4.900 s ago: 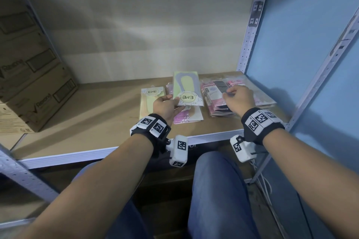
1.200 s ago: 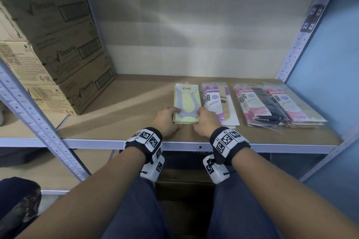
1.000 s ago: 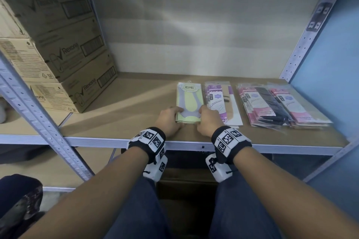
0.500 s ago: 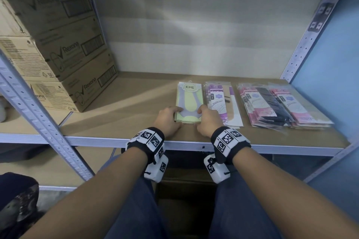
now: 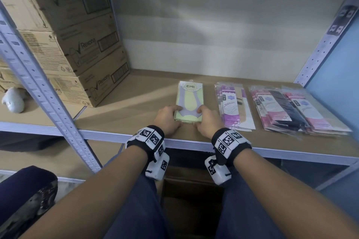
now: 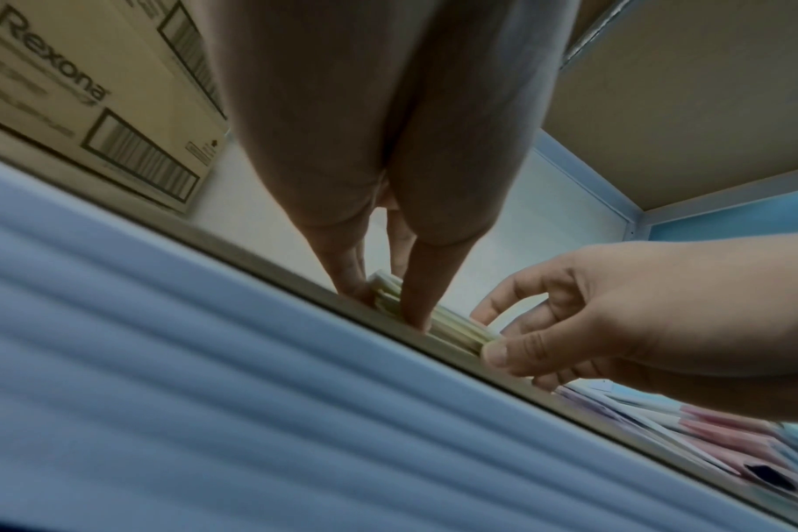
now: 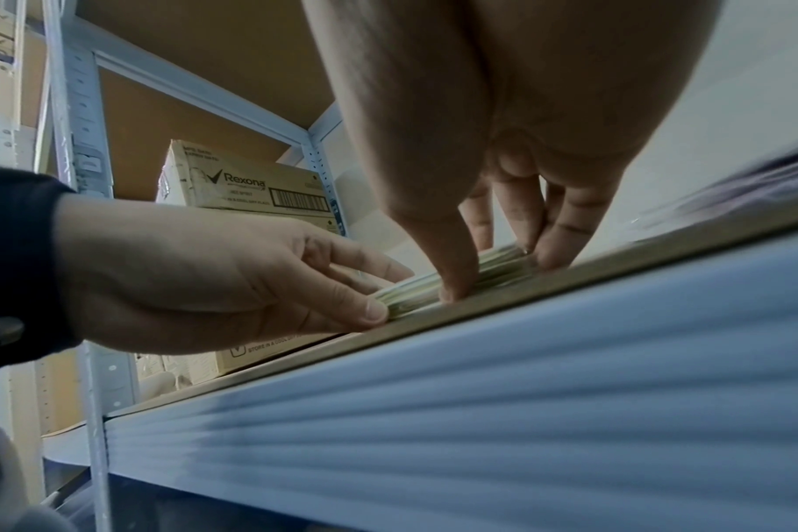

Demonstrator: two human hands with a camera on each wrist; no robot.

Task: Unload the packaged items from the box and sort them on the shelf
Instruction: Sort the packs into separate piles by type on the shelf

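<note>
Head view: on a brown shelf [image 5: 136,103] in a steel rack against a pale wall, both hands, left [image 5: 167,119] and right [image 5: 207,122], pinch the green pack stack [image 5: 190,101] at its near corners, purple [image 5: 232,106] and pink packs [image 5: 291,110] to its right, cartons [image 5: 77,54] at left.

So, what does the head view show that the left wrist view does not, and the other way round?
Only the head view shows the printed ENE front of the pale green stack of flat packets, the purple packet stack beside it, and the left hand from above. Only the left wrist view shows the stack's layered near edge and the underside of the upper shelf board. Both show the right hand, the brown Rexona cartons, and the pink packets.
</note>
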